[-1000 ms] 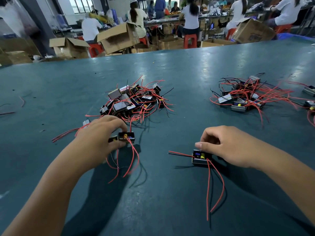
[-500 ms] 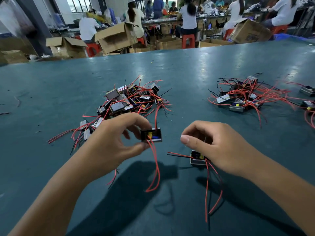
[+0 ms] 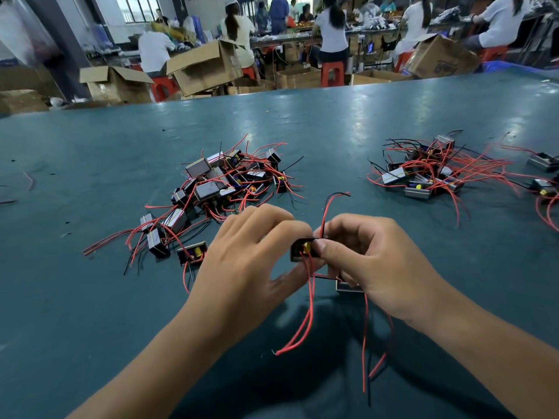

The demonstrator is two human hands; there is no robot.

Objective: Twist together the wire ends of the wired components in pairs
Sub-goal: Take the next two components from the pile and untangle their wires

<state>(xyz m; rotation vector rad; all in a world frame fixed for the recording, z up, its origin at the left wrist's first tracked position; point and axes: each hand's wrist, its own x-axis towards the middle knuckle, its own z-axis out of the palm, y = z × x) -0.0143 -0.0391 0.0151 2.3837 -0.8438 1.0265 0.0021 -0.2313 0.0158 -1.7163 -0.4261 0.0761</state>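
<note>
My left hand point(image 3: 251, 252) grips a small black wired component point(image 3: 302, 249) with a yellow part, held above the teal table point(image 3: 363, 122). Its red wires point(image 3: 305, 322) hang down toward me. My right hand point(image 3: 372, 261) is pressed against it, thumb on that component's edge. A second wired component point(image 3: 348, 286) shows just under the right hand's curled fingers, with its red and black wires point(image 3: 366, 343) trailing toward me. Another red and black wire pair point(image 3: 329, 204) rises from between the two hands. How the right fingers grip is hidden.
A pile of wired components point(image 3: 230, 182) lies behind my left hand, with a loose component point(image 3: 193, 252) nearer. A second pile point(image 3: 423, 173) sits at the right, more pieces at the right edge. Cardboard boxes point(image 3: 205, 65) and seated people are beyond the table.
My left hand lifted its component from beside the left pile and carried it right. My right hand came in toward it, and the two hands now meet with both components together.
</note>
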